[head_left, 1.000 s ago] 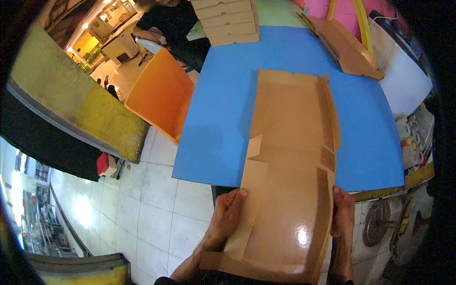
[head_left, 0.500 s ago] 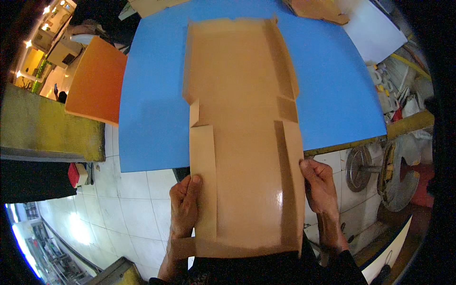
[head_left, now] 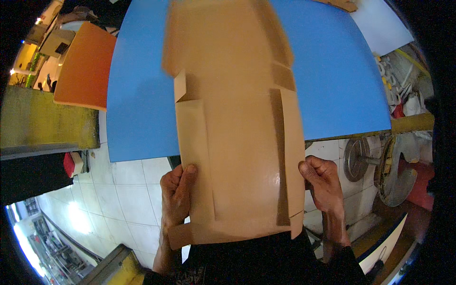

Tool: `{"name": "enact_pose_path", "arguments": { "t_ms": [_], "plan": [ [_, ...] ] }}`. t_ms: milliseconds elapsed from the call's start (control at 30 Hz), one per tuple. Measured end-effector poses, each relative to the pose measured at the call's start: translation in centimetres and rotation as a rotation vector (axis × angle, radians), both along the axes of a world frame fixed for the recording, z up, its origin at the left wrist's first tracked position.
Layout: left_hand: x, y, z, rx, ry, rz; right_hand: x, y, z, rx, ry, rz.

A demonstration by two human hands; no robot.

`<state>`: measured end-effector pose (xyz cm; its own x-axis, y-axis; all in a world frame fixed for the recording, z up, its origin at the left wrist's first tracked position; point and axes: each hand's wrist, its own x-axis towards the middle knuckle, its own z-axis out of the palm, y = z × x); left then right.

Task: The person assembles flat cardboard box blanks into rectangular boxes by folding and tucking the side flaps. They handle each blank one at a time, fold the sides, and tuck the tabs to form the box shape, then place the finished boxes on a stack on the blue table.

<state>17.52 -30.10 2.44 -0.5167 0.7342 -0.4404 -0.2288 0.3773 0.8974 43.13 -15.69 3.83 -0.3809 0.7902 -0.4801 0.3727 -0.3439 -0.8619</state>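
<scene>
A large brown cardboard box blank (head_left: pixel 242 156), creased and partly folded, stretches from near my body out over the blue tabletop (head_left: pixel 339 85). Its two long side flaps stand partly raised along the near panel. My left hand (head_left: pixel 176 192) pinches the left side flap, thumb on top and fingers beneath. On the opposite side my right hand (head_left: pixel 324 183) grips the right flap's edge in the same way. Small folded tabs show at the middle crease and at the near corners. The far end of the blank runs out of the picture at the top.
An orange board (head_left: pixel 88 66) stands left of the table, beside a worn yellow block (head_left: pixel 47 116). White sheets (head_left: pixel 382 26) lie at the far right. Below them are assorted clutter, a round metal plate on a shaft (head_left: pixel 356 159) and a curved metal part. Pale tiles (head_left: pixel 128 204) cover the floor.
The cardboard blank appears larger and nearer, its far end now cut off by the top of the view. Both hands keep their grip. The surroundings have shifted slightly in the view.
</scene>
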Motion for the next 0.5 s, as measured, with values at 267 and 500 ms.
{"name": "enact_pose_path", "arguments": {
  "t_ms": [267,500],
  "plan": [
    [0.1,-0.8,1.3,-0.023,-0.087,-0.21,0.0,0.8,0.1,0.113,0.082,-0.078],
    [0.9,-0.8,2.2,-0.099,-0.078,0.003,0.4,-0.2,0.5,0.058,0.044,0.064]
  ]
}}
